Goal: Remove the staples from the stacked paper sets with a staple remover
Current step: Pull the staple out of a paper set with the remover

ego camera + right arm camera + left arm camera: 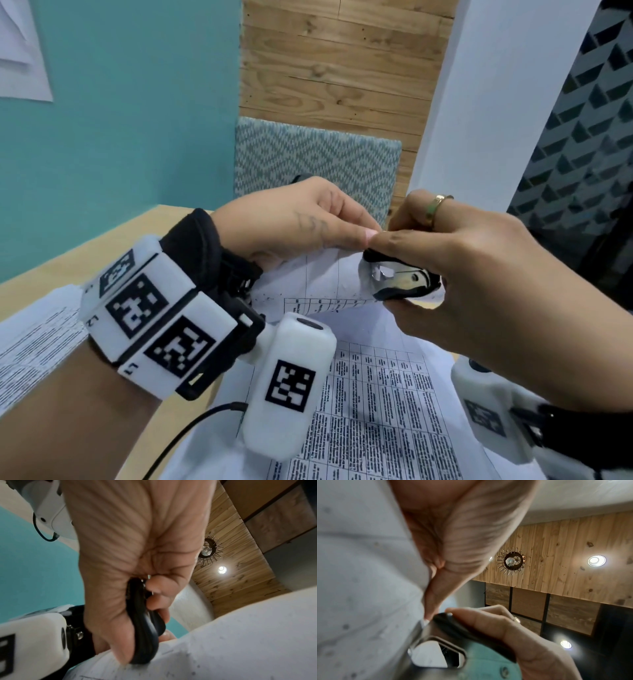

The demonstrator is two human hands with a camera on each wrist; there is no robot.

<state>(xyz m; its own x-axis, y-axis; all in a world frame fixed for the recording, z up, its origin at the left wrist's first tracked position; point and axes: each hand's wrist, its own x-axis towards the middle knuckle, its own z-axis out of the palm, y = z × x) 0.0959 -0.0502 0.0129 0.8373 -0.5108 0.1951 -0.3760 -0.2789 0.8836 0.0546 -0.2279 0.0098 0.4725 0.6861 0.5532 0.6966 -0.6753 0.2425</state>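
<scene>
I see my right hand (455,260) squeezing the black staple remover (402,279), thumb on one grip and fingers curled round the other, so the two grips are pressed close. Its metal jaws sit against the raised corner of the paper set (322,274), but whether they bite a staple is too small to tell. My left hand (294,219) is just left of the staple remover, thumb and fingers pinching that lifted corner; its fingertips are hidden behind the right hand's. From the right wrist view the staple remover (145,632) shows only as a dark edge in the fist. Below the staple remover, printed table sheets (376,394) lie on the wooden table (51,270), partly covered by my wrist cameras. Another printed page (30,339) is cut off at the left edge.
</scene>
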